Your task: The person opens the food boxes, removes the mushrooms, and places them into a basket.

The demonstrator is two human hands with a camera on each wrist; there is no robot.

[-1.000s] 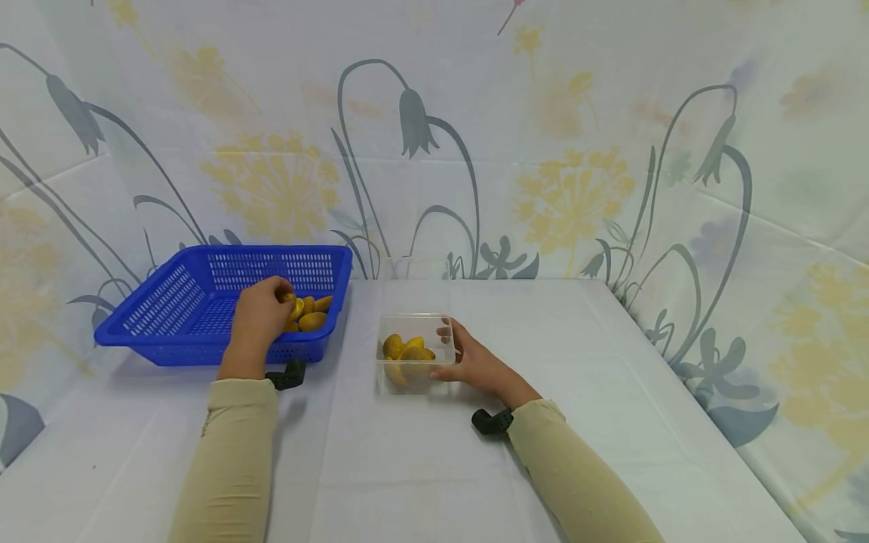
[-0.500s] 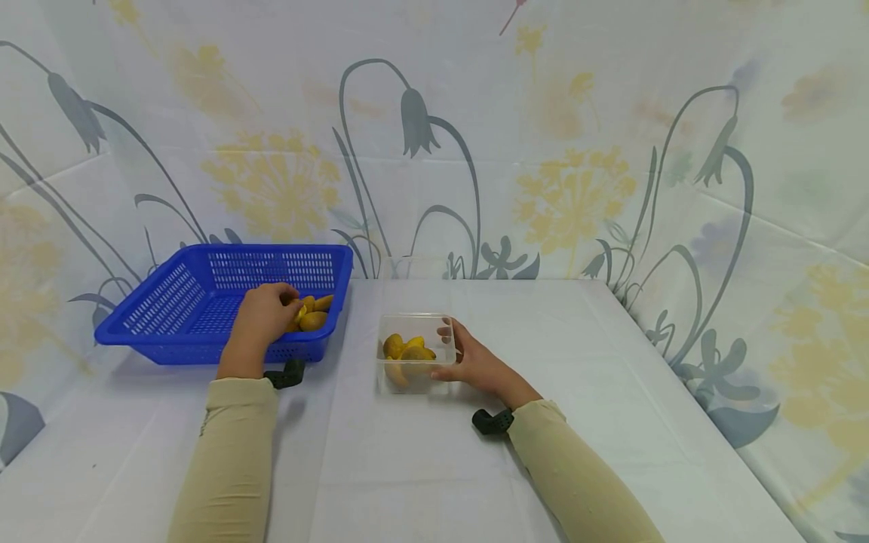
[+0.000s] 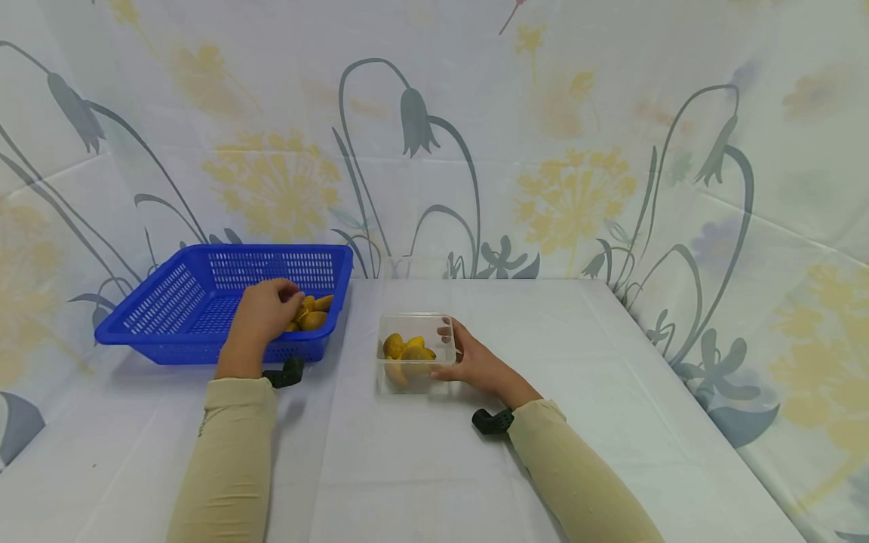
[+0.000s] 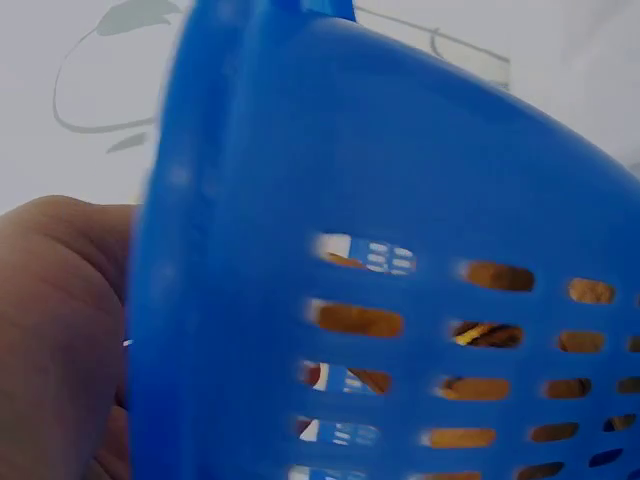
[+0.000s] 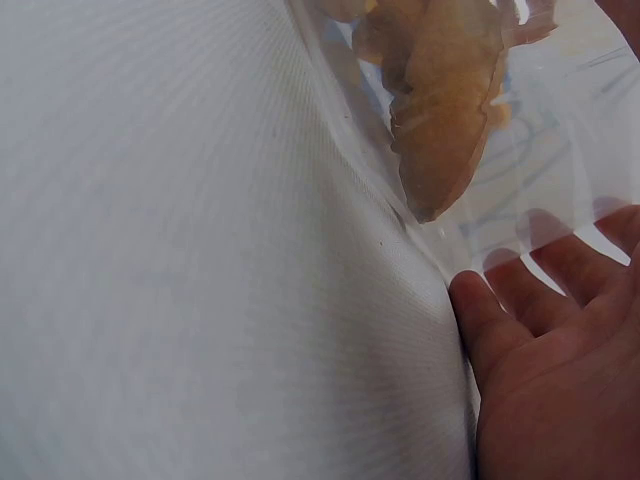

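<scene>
In the head view my left hand (image 3: 267,311) reaches over the near side of a blue plastic basket (image 3: 173,348), its fingers bent down beside several yellow-brown rounded pieces (image 3: 314,320). The fingertips are partly hidden there, so whether they pinch a piece is unclear. The basket's slotted wall (image 4: 400,150) fills much of the left wrist view, with brown pieces behind the slots. My right hand (image 3: 475,362) holds the right side of a clear plastic box (image 3: 416,314), thumb at the near side and fingers behind. Several yellow-brown pieces (image 3: 407,348) lie inside the box.
A white cloth covers the table (image 3: 407,467). Behind it hangs a pale curtain (image 3: 434,188) printed with grey and yellow flowers. The box stands to the right of the basket, with a strip of table between them.
My left hand has shifted slightly right and stays low among the pieces in the basket, its fingertips moving a little. The right hand and the box have not visibly moved.
</scene>
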